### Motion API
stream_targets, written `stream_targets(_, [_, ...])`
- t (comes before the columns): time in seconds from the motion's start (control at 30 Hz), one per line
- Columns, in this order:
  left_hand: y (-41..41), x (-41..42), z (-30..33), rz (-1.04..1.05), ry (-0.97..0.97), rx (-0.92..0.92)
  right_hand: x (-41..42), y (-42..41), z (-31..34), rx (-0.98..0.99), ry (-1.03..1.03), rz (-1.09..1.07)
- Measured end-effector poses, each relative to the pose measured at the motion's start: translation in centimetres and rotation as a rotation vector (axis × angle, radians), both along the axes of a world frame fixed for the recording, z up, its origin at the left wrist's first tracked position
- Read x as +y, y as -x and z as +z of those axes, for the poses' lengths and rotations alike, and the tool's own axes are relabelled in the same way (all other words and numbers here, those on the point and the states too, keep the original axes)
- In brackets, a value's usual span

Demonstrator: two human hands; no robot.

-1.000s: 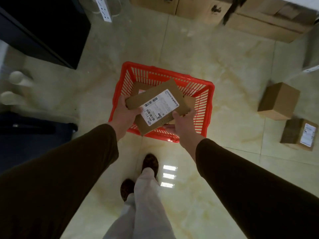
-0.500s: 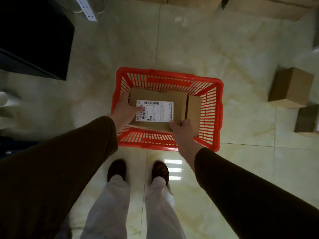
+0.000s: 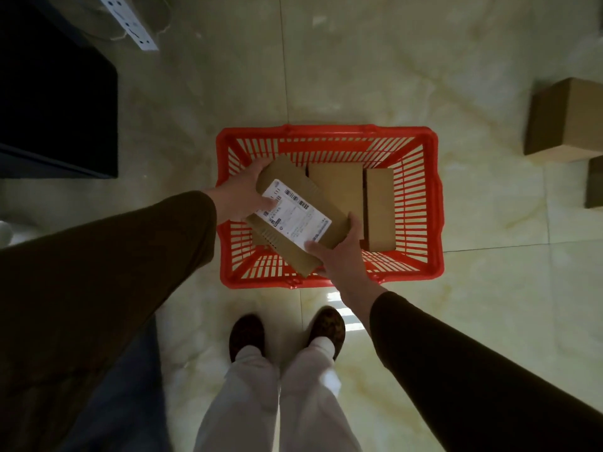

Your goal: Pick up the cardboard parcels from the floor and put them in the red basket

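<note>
A red slatted basket [image 3: 434, 203] stands on the tiled floor in front of my feet. Over its left half I hold a flat cardboard parcel with a white shipping label [image 3: 295, 216], turned diagonally. My left hand [image 3: 243, 194] grips its upper left end and my right hand [image 3: 341, 256] grips its lower right corner. Inside the basket, to the right, lie two plain cardboard parcels side by side: a wider one [image 3: 336, 187] and a narrower one [image 3: 380, 210]. Another parcel partly shows beneath the held one.
Two more cardboard boxes sit on the floor at the right edge, a larger box [image 3: 564, 122] and a darker box [image 3: 594, 182] cut off by the frame. A dark cabinet [image 3: 58, 102] stands at the left, with a white power strip [image 3: 130, 22] behind it.
The labelled parcel has rotated from level to diagonal over the basket's left side, both hands still on it. The view has shifted so the basket sits more central.
</note>
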State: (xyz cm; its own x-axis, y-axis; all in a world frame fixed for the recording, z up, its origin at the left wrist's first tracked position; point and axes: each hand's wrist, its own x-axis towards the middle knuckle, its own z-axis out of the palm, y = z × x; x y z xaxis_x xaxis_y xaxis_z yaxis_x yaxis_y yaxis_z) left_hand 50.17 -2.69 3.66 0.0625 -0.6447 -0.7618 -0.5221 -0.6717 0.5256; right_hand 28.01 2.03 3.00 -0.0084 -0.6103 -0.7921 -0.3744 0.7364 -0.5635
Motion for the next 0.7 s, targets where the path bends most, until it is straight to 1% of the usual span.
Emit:
stream_targets(0.1, [0.3, -0.3, -0.6, -0.007, 0.056, 0.009, 0.1, 0.3, -0.1, 0.004, 0.04, -0.075])
stream_targets(0.2, [0.4, -0.7, -1.0, -0.019, 0.111, -0.013, -0.5, 0.3, -0.2, 0.004, 0.018, -0.146])
stream_targets(0.27, [0.1, -1.2, -1.3, -0.038, 0.129, -0.022, -0.9, 0.0, -0.3, -0.021, -0.028, -0.178])
stream_targets(0.37, [-0.6, -1.7, -1.5, -0.053, 0.097, -0.042, -0.8, -1.2, -0.5, -0.057, -0.135, -0.204])
stream_targets(0.43, [-0.9, -2.0, -1.9, -0.081, 0.108, -0.107, -0.7, -2.1, -0.7, -0.05, -0.21, -0.2])
stream_targets(0.57, [-1.3, -2.6, -2.2, -0.205, 0.132, -0.268, -0.5, -3.5, -0.8, -0.065, -0.332, -0.209])
stream_targets(0.7, [-1.3, -2.6, -2.3, -0.262, 0.151, -0.306, -0.6, -3.9, -0.5, -0.086, -0.419, -0.172])
